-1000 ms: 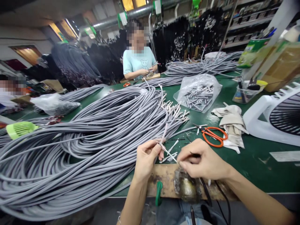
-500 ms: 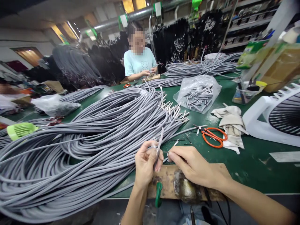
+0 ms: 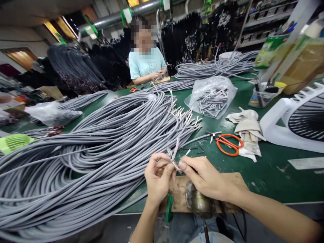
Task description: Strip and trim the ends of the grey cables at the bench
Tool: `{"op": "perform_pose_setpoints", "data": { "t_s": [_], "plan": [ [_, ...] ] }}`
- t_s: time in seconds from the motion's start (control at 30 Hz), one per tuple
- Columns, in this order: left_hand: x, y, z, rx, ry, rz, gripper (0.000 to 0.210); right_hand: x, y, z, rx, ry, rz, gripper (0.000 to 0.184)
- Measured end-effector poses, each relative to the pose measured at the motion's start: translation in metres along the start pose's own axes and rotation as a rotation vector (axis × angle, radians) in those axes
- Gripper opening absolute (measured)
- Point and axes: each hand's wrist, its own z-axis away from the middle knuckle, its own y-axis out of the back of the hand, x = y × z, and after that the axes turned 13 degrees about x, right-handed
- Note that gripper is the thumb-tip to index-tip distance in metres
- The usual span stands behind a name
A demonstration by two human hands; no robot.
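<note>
Over the front edge of the table my left hand (image 3: 159, 175) is closed, pinching the end of a grey cable (image 3: 176, 147) whose pale tip points up and away. My right hand (image 3: 202, 173) pinches thin silvery strands (image 3: 174, 163) at the stripped part of that cable, its fingertips close to those of the left. Both hands hover just above a wooden board (image 3: 236, 179), where a worn metal cylinder (image 3: 198, 199) is partly hidden by my right hand. A large coil of grey cables (image 3: 106, 145) with pale stripped ends lies beside my left hand.
Orange-handled scissors (image 3: 229, 145) lie by crumpled cloth gloves (image 3: 248, 131). Behind them is a plastic bag (image 3: 212, 98) of short grey pieces. A white fan (image 3: 280, 128) stands at right, a green clamp (image 3: 169, 208) at the board's edge. Across the table a person (image 3: 148, 64) handles wires.
My right hand has come in against the left, and its fingertips now meet at the cable's strands. The cable tip leans more to the right. The view has shifted slightly.
</note>
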Motion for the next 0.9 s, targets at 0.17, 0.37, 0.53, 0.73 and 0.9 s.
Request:
{"op": "perform_pose_setpoints", "data": {
  "t_s": [0.17, 0.37, 0.53, 0.73, 0.9],
  "plan": [
    [-0.007, 0.004, 0.007, -0.074, -0.173, -0.250, 0.017, 0.000, 0.001, 0.001, 0.131, -0.038, -0.066, 0.028],
    [-0.008, 0.009, 0.004, -0.290, -0.429, -0.452, 0.028, 0.003, 0.011, -0.002, 0.320, -0.200, -0.342, 0.031],
    [-0.006, 0.008, 0.002, -0.378, -0.350, -0.439, 0.025, 0.004, 0.027, -0.013, 0.654, -0.343, -0.672, 0.030],
    [-0.006, 0.004, 0.006, -0.236, 0.064, 0.046, 0.024, 0.004, 0.017, -0.011, 0.310, -0.282, -0.221, 0.017],
    [-0.006, 0.001, 0.008, -0.218, 0.119, -0.006, 0.028, 0.000, 0.005, -0.004, 0.401, 0.100, 0.027, 0.012]
  ]
}}
